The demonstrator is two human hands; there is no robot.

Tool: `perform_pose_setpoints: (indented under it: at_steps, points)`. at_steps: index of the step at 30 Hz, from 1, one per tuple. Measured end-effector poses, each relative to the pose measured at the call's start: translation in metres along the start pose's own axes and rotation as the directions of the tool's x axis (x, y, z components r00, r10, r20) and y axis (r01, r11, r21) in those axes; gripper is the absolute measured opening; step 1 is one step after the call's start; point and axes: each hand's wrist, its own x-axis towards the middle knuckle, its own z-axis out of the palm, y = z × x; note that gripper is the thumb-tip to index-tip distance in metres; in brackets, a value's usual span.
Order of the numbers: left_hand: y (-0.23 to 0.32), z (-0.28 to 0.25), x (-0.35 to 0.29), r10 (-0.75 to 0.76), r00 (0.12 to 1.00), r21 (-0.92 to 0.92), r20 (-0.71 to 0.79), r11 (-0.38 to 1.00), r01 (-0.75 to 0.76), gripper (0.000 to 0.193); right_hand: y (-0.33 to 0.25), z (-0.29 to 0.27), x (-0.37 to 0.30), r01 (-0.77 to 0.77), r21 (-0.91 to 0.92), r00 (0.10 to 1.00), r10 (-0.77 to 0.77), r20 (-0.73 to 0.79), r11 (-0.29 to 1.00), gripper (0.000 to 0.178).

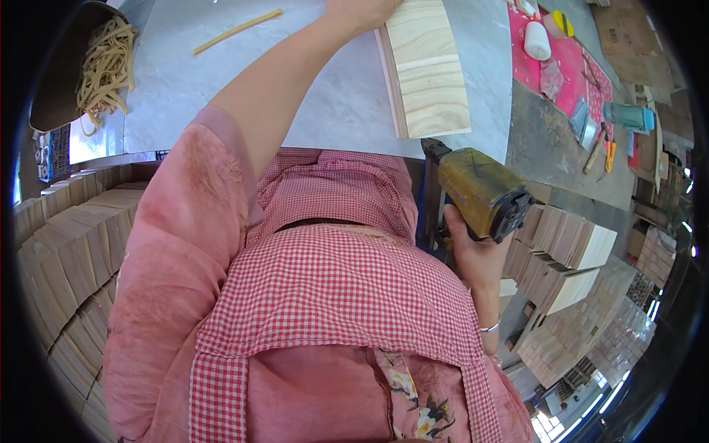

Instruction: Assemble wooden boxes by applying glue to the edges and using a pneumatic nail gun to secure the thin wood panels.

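A pale wooden piece [428, 74], like a narrow box or stacked boards, lies on the grey-white marbled tabletop [325, 96] with its near end at the table's front edge. My left hand [362, 11] rests against its far left side; the fingers run out past the top of the picture. In my right hand [473, 247] is a nail gun [480, 184] with a scuffed yellow-brown body and black end cap. My thumb shows beside its body, and the other fingers are hidden behind it. Its dark nose sits close to the wood's near end; contact cannot be made out.
A thin wooden strip [238, 32] lies at the table's far left. Beyond it, a container [55, 81] holds tangled tan strips. To the right, a bench [554, 133] carries a white bottle [537, 40], a teal bottle [628, 116] and orange-handled pliers [610, 156]. Wooden boards [81, 236] are stacked on both sides.
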Motion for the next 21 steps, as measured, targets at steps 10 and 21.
perform_pose_setpoints:
  at_steps: [10, 21]
  points:
    - [-0.041, 0.103, 0.011, -0.147, 0.952, -0.287, -0.269, 0.956, 0.066, 0.049, -0.038, -0.039, 0.031, -0.07, -0.133, 0.992, 0.083, 0.09, 0.989, 0.032]
    - [0.348, 0.002, -0.09, -0.125, 0.976, 0.3, -0.177, 0.938, 0.175, 0.047, -0.034, -0.059, 0.054, -0.289, -0.28, 0.95, 0.311, 0.035, 0.915, 0.03]
